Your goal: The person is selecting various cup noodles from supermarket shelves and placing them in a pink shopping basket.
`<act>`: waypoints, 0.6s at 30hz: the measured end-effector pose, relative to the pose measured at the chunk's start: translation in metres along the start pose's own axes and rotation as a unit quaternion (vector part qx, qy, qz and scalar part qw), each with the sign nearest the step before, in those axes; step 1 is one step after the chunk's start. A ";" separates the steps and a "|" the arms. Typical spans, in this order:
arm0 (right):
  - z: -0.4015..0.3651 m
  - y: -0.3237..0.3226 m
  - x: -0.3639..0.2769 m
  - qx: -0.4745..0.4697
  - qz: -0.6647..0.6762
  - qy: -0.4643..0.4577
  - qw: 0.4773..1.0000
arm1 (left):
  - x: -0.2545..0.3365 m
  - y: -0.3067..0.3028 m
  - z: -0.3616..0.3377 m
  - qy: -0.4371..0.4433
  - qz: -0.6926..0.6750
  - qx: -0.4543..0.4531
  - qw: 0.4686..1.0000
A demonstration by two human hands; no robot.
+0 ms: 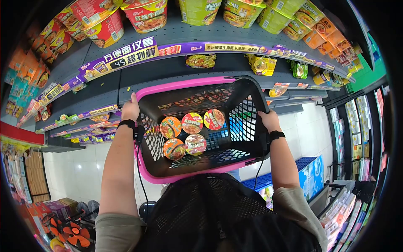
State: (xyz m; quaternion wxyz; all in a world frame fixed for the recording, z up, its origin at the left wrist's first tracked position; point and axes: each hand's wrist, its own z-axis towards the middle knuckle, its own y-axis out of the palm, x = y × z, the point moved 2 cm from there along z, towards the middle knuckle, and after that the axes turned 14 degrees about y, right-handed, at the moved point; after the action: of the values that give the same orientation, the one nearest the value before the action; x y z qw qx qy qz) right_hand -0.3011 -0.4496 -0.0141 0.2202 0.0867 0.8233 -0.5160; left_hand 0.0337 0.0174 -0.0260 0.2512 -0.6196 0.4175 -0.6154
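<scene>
nearest is a black mesh-patterned garment (205, 210) on the person's front, with the olive-grey sleeves (119, 231) at either side of it. both wrists wear black bands (126, 123), and a thin dark cable (142, 178) hangs from the left one.

the left hand (131, 110) is closed on the left end of the black shopping basket (201, 164), its thumb lying up against the rim; the rest of the fingers are hidden. the right hand (270, 121) is closed on the opposite end, thumb hooked over the edge, its other fingers hidden too. the basket is between the two hands, in front of the body, its opening facing the camera, with pink bars along both long sides.

five round noodle tubs sit in it, gathered in its left and middle part: an orange-lidded tub (170, 127), another orange one (174, 149) below that, a red-and-yellow tub (192, 123), a second of that colouring (214, 119) to the right, and a paler pinkish tub (195, 144).

past the basket stands a dark grey shelf unit (155, 65). its upper level holds red noodle buckets (145, 17) and green ones (243, 13), above a purple price strip (172, 49); yellow packets (200, 61) lie lower down. a white tiled floor (300, 130) shows beyond, with packed racks (359, 122) at far right.
</scene>
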 end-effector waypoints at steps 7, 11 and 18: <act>-0.006 -0.003 -0.002 0.024 -0.039 0.000 0.999 | -0.012 0.006 0.009 0.000 -0.009 -0.010 1.000; -0.005 -0.003 -0.002 0.022 -0.041 -0.010 0.999 | -0.015 0.008 0.011 0.001 -0.002 -0.010 1.000; -0.007 -0.004 -0.002 0.035 -0.054 -0.014 0.998 | -0.019 0.011 0.013 -0.008 -0.007 -0.002 1.000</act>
State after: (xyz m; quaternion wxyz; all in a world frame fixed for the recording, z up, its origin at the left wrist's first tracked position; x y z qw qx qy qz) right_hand -0.3027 -0.4452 -0.0080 0.2003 0.0424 0.8052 -0.5566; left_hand 0.0461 0.0248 -0.0466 0.2493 -0.6281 0.4124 -0.6109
